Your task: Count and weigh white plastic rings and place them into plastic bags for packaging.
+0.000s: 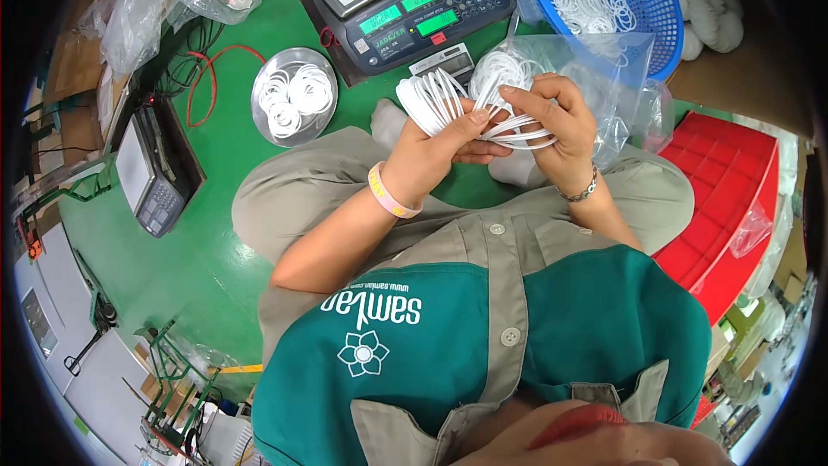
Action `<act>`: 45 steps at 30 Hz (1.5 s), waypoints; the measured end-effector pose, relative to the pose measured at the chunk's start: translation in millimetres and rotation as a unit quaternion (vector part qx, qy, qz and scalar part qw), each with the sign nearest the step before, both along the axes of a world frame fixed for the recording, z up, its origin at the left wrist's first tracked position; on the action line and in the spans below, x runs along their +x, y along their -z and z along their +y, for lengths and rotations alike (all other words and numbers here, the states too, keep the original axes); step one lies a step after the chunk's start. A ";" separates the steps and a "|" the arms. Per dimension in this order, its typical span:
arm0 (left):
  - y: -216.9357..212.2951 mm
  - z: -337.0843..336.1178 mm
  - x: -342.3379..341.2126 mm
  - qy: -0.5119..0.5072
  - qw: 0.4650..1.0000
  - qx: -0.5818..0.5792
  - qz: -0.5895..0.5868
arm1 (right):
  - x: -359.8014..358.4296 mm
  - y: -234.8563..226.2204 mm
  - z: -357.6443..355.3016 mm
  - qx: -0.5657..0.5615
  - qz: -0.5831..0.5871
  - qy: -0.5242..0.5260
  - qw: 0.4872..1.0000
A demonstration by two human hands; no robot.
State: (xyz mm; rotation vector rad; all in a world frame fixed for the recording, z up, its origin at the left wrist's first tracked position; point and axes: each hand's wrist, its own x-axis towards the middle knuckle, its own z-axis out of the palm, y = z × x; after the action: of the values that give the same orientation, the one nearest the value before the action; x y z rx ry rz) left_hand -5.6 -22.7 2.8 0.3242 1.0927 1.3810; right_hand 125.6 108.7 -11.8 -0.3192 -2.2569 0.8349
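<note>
In front of my crossed legs, both hands hold up a fanned bundle of thin white rings (426,97). My left hand (431,148) is closed round the bundle's lower left side, its thumb pressed across the strands. My right hand (565,131) grips the right end, fingers bent and the thumb against the rings. Just behind them, more white rings lie at the mouth of a clear plastic bag (617,65). A round metal plate (318,125) to the left carries several small heaps of rings.
Ahead stands a counting scale (388,45) with rings on its pan, a calculator (450,59) before it. A blue basket (666,22) of rings is far right. Red plastic (711,185) lies at my right, a second scale (158,198) on the green floor at left.
</note>
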 end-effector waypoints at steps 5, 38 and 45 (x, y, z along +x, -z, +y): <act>0.8 0.3 -0.8 0.005 1.000 -0.006 0.008 | 0.1 0.6 -1.1 -0.010 0.018 0.013 1.000; 1.9 -1.2 1.2 0.025 0.999 0.015 0.028 | -3.2 0.6 1.9 0.029 -0.019 -0.002 0.999; -0.5 -1.5 0.5 0.036 0.998 0.030 0.034 | -1.2 0.1 2.8 0.052 -0.014 -0.007 0.999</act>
State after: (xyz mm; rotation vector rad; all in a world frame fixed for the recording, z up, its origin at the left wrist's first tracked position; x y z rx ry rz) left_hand -5.0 -24.2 3.3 0.4530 1.0864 1.3480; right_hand 124.4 111.5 -11.9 -0.2699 -2.3209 0.7214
